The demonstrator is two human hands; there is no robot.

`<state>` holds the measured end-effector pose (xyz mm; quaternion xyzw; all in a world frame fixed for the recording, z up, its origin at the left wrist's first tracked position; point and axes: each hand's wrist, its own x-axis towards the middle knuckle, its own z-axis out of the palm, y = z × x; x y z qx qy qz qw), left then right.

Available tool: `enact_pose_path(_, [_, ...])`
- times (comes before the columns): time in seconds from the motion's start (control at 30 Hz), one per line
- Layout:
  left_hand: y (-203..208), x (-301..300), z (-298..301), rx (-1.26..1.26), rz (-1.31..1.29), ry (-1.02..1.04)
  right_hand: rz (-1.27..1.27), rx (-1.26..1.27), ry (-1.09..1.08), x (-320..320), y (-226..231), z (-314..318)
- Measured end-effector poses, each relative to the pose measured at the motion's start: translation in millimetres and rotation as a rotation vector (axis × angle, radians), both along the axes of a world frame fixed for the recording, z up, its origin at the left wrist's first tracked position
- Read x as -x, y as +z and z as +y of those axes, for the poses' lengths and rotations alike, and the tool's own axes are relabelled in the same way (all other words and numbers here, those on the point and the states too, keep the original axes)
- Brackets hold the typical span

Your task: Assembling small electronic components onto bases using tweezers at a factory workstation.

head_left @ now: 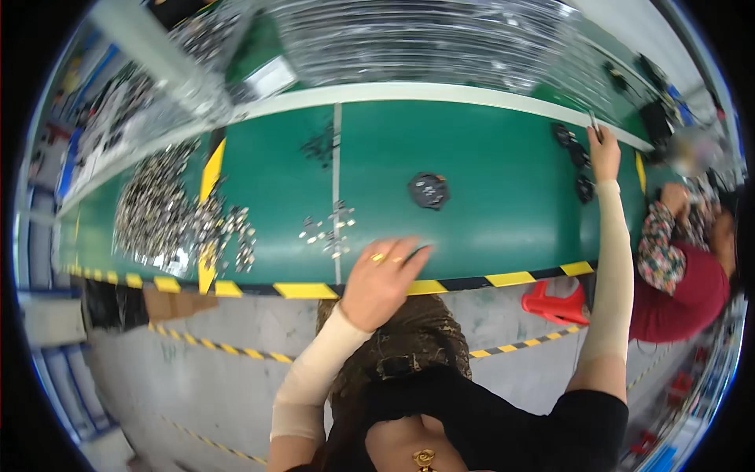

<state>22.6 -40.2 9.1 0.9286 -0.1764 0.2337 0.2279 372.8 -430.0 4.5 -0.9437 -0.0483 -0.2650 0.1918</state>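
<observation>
My left hand [379,282] is over the near edge of the green work table [487,220]. Its fingers are bent, and a small dark thing shows at the fingertips, too small to make out. My right arm is stretched out to the far right, where my right hand [605,160] grips a slim metal tool [594,120] by the table's far rail. Beside that hand lie several black parts [582,157] in a row. A dark rounded piece [429,190] with small pale bits on it rests mid-table. Small silvery parts [334,228] are scattered left of it.
A big heap of small metal parts [153,208] covers the table's left end. Small dark pieces [318,145] lie near the far rail [377,92]. Beyond it are stacked clear-wrapped goods [425,39]. A red stool [554,300] stands below the near edge; a co-worker [680,291] sits at right.
</observation>
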Motion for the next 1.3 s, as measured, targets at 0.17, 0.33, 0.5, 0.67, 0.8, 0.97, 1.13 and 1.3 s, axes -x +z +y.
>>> enact_pose_path(0.17, [7.9,0.4,-2.7,0.044,-0.150,0.223,0.145,-0.368,0.661,129.3,45.9,164.1])
enact_pose_path(0.33, [-2.5,13.0,30.2,-0.017,-0.133,0.592,0.170,-0.230,1.255,214.6,57.0,216.0])
enact_pose_path(0.5, [-16.6,12.2,38.3,-0.067,-0.090,0.604,0.123,0.026,1.604,224.4,24.3,252.3])
enact_pose_path(0.67, [-18.6,14.3,41.9,-0.001,-0.096,0.551,-0.002,0.223,1.654,220.2,13.3,271.8])
enact_pose_path(0.8, [-18.2,14.4,42.0,0.015,-0.090,0.553,-0.083,0.275,1.684,216.8,10.1,279.2])
enact_pose_path(0.97, [-15.2,17.7,42.4,0.080,-0.212,0.440,-0.157,0.309,1.709,208.2,14.4,271.2])
enact_pose_path(1.13, [9.2,-5.8,19.3,0.062,-0.179,0.185,0.082,-0.388,1.228,205.0,26.5,247.1])
enact_pose_path(1.3, [-3.1,-33.0,-0.9,-0.038,-0.058,0.133,0.559,-1.132,0.839,205.7,23.6,218.4])
